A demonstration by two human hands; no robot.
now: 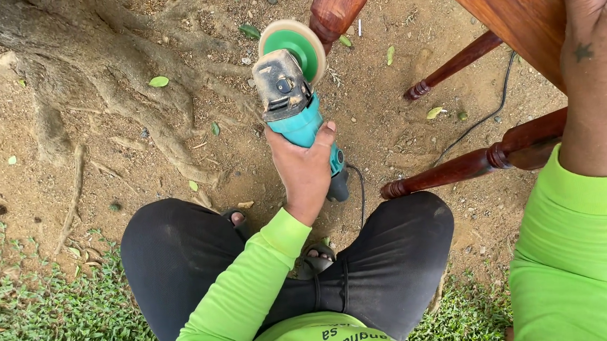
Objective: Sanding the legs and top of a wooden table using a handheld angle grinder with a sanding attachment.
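The body of a teal angle grinder is being gripped by the left hand, fingers wrapped fully around the housing and thumb laid along its right side. The grinder is being held low over the ground, in front of the knees, its grey gear head pointing away from the person. A green-backed sanding disc with a pale rim is being carried on that head, and it is sitting just beside the foot of a turned wooden leg; contact between disc and leg cannot be told.

A black cord is being trailed from the rear of the grinder toward the right knee. The right hand is being laid flat, fingers extended, on the edge of a reddish-brown wooden furniture piece at upper right; nothing is being enclosed by it. Two further turned legs of that piece are being seen projecting leftward, lying between the right arm and the grinder. A second thin cable is being seen running across the dirt beneath them.

The surface is being recorded as bare sandy dirt with scattered leaves; tree roots are occupying the upper left, and grass is bordering the lower edge. The setting is outdoors.
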